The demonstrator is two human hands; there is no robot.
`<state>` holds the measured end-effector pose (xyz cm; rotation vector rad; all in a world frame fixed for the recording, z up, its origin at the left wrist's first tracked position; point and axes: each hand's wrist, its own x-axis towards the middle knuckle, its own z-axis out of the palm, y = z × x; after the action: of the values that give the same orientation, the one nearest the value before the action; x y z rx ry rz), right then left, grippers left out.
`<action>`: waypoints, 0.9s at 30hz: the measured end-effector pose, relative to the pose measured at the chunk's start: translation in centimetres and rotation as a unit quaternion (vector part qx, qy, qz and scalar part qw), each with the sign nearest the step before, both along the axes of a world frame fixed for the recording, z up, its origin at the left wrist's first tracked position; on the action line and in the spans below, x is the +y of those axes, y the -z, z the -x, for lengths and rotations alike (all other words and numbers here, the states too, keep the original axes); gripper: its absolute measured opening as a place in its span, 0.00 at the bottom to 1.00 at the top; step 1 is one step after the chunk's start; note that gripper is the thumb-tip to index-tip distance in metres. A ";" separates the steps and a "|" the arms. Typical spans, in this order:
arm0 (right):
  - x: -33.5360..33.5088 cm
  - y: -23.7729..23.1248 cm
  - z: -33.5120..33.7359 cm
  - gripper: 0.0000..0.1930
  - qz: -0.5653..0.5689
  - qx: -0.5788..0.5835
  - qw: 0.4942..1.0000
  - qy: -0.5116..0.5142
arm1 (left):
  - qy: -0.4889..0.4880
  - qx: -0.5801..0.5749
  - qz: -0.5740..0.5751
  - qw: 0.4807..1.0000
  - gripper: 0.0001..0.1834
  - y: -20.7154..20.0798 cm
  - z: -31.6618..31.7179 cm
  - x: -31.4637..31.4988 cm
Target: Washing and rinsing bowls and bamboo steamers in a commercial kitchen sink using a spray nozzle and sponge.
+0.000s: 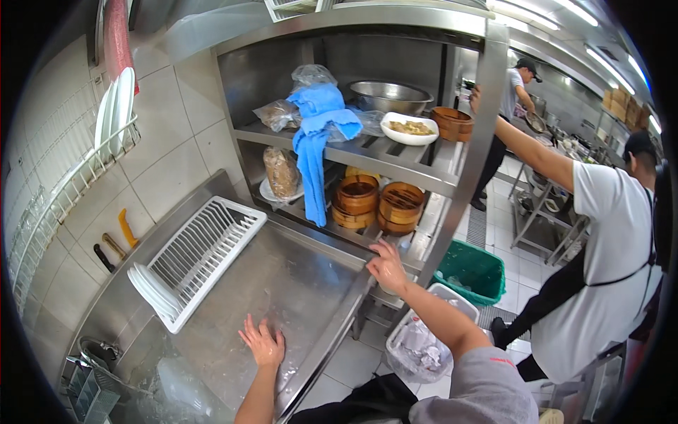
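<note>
Left hand (265,348): palm down at the stainless-steel worktop (282,300), fingers spread wide, nothing held. Right hand (387,267): at the far corner of the worktop, fingers spread wide, no object visible in the grasp; whether it presses on the edge or hovers just above cannot be told. The worktop lies beneath both hands, below the stainless-steel shelf unit (417,174).

A white plastic slatted dish rack (219,271) rests on the worktop toward the wall, with white plates (155,291) standing at its near-left end.

Hazards, as judged:

1. Slipping. The metal near the left hand looks wet; weight placed on that palm could make it slide.

2. Snagging. The bright blue cloth (311,159) hangs over the shelf front — a catch on its lower end could pull down the clear plastic bags (277,115) beside it.

3. Tipping. The white ceramic dish of food (406,139) sits at the shelf's front edge; a knock to the unit, where a co-worker's hand (475,100) is at the post, could unseat it.

4. Breakage. A bump to the rack could rattle or chip the plates.
</note>
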<state>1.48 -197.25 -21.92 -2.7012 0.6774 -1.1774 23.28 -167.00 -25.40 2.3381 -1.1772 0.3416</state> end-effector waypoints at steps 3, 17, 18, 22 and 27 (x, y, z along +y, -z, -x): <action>5.7 2.2 6.3 0.04 -0.024 -0.044 0.997 0.060 | 0.017 -0.008 0.015 1.000 0.25 0.2 -0.4 0.4; 53.1 46.8 52.5 0.23 -0.201 0.369 0.860 0.288 | 0.040 0.052 0.016 0.998 0.28 1.3 -0.8 1.6; 55.2 47.0 53.2 0.24 -0.249 0.358 0.842 0.319 | 0.037 0.069 0.030 0.996 0.29 1.0 -0.3 1.2; 64.6 44.1 55.1 0.28 -0.441 0.318 0.715 0.438 | -0.037 0.188 0.011 0.981 0.36 0.9 -0.2 0.9; 67.5 25.2 44.2 0.35 -0.690 0.157 0.444 0.550 | 0.174 0.076 0.038 0.981 0.40 -2.7 6.2 -2.3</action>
<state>-42.69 -129.74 -47.08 -0.7458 2.2014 0.2269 17.11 -169.34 -22.66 2.0042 -1.4350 0.0814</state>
